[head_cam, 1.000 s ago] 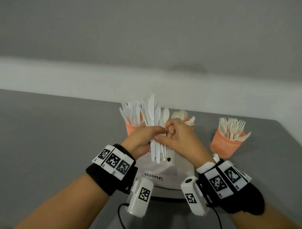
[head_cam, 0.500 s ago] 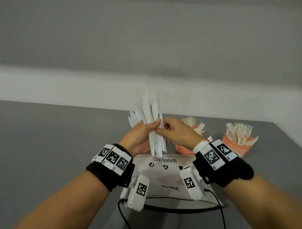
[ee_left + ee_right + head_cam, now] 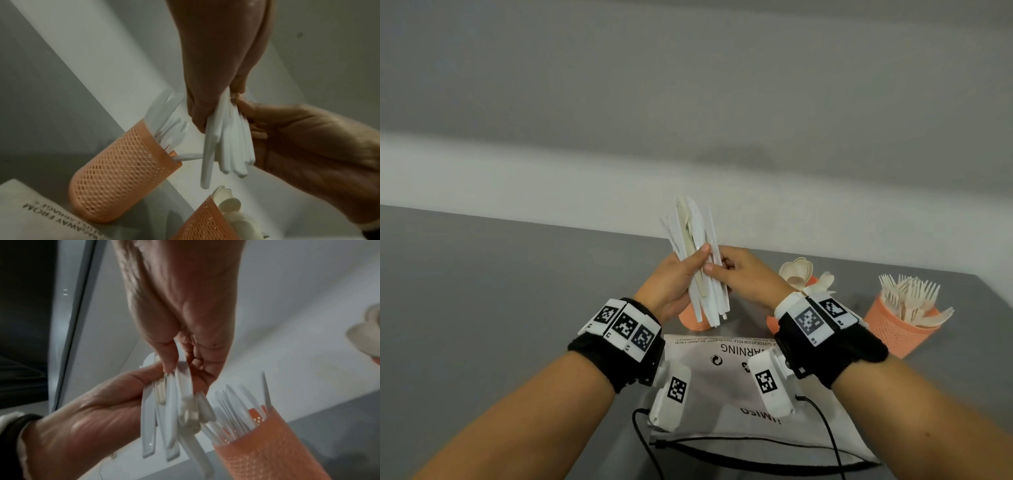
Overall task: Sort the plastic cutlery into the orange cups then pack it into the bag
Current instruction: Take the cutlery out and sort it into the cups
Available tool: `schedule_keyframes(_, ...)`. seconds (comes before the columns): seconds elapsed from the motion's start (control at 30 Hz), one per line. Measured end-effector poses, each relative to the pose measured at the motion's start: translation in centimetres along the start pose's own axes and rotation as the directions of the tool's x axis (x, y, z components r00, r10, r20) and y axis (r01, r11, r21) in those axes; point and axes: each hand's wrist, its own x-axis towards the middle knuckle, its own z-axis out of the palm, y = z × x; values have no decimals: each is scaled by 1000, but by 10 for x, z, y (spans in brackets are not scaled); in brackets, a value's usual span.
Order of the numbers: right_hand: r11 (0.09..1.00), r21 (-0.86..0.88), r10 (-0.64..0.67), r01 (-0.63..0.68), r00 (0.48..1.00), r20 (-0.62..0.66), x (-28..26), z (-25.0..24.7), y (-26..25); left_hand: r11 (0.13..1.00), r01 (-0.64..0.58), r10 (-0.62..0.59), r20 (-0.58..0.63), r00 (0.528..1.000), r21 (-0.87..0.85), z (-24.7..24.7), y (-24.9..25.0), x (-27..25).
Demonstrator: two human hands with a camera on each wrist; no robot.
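Note:
A bundle of white plastic knives [image 3: 700,263] [image 3: 228,142] [image 3: 170,412] stands upright in the air above the table. My left hand [image 3: 674,277] grips it from the left, thumb across the front. My right hand [image 3: 739,274] pinches the same bundle from the right. Under the bundle stands an orange mesh cup [image 3: 690,317] [image 3: 121,175] [image 3: 267,443] with more white knives in it. A second orange cup [image 3: 774,322] [image 3: 205,222] holds cream spoons [image 3: 799,270]. A third orange cup [image 3: 900,325] at the right holds forks [image 3: 911,298]. The white bag [image 3: 743,404] lies flat under my wrists.
The grey table [image 3: 500,308] runs to a pale wall ledge behind the cups. Its right edge lies just past the fork cup. Black cables [image 3: 825,431] from the wrist cameras trail over the bag.
Both hands have lifted the knife bundle up and away from the left cup. The view has tilted down a little, showing more of the bag.

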Motion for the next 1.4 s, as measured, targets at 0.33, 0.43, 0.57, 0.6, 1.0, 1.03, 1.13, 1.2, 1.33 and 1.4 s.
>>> schedule_keyframes(0.33,939,313,164,-145,986,-36,7,13,2,997,39,-37,-34,999,62,-19,2,7)
schedule_keyframes(0.43,945,316,132,-87,983,-125,6,12,-1,997,43,-39,-61,997,57,-20,3,9)
schedule_keyframes(0.57,979,189,-35,77,975,-219,8,15,-6,1000,-16,16,-54,998,0,-15,3,10)
schedule_keyframes(0.6,982,165,-53,92,973,-227,9,16,-6,999,-17,15,-55,998,-34,-14,4,11)
schedule_keyframes(1.0,997,79,9,-3,997,-70,30,12,0,1000,-29,30,-171,985,10,-22,12,16)
schedule_keyframes(1.03,987,155,40,-29,997,-69,29,11,0,999,-29,32,-196,980,22,-25,15,17)
schedule_keyframes(1.13,964,267,56,-14,988,-147,34,-3,0,998,-24,37,-258,965,54,-37,21,18)
schedule_keyframes(1.2,955,293,16,49,976,-216,42,-12,1,998,-34,49,-273,961,59,-43,22,17)
schedule_keyframes(1.33,947,296,-39,125,960,-279,54,-2,12,995,-62,79,-257,963,76,-48,23,15)
schedule_keyframes(1.4,942,312,-30,123,958,-285,57,14,23,994,-65,83,-238,968,84,-49,22,14)
